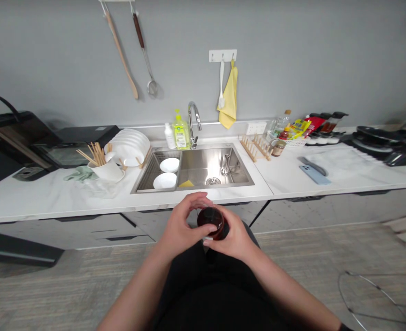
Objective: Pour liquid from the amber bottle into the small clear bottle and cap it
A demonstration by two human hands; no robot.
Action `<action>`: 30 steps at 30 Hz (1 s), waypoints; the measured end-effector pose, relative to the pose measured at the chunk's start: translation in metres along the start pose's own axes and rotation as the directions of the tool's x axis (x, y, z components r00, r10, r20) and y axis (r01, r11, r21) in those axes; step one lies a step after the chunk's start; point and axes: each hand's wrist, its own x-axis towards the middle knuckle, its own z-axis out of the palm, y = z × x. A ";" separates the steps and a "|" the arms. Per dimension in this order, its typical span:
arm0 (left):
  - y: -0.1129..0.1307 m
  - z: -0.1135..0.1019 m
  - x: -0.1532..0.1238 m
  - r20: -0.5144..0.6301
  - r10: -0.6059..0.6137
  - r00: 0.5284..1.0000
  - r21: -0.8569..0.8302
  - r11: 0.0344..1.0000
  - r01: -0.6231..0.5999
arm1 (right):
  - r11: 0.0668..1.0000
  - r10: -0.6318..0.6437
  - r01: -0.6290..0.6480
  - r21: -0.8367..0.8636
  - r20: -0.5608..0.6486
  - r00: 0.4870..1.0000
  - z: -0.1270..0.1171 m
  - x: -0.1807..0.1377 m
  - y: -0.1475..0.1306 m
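Left hand (180, 225) and right hand (233, 237) clamp a dark amber jar (212, 222), contents hard to make out; 2 white bowls (164, 180) sit in the steel sink (206, 168)

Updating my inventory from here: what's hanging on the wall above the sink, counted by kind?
Wooden cooking utensil: 1
Long-handled metal skimmer: 1
White long-handled brush: 1
Yellow cloth: 1
Total: 4
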 end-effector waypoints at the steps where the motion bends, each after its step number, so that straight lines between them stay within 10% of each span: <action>1: 0.001 0.002 -0.002 -0.019 -0.025 1.000 0.021 0.999 0.025 | 1.000 -0.003 0.003 0.003 0.006 1.000 0.001 -0.001 -0.001; 10: 0.007 -0.005 -0.014 0.204 -0.061 0.977 0.060 0.997 0.050 | 1.000 -0.018 0.018 0.003 0.041 0.999 0.002 -0.002 -0.007; 16: -0.003 -0.009 -0.015 -0.006 -0.003 1.000 -0.038 0.999 0.003 | 0.999 -0.038 0.037 0.018 0.059 0.997 0.003 -0.002 -0.011; 30: 0.019 -0.022 -0.013 -0.017 0.008 1.000 0.089 0.996 -0.007 | 0.999 -0.036 0.038 -0.026 0.075 0.997 0.002 -0.007 -0.016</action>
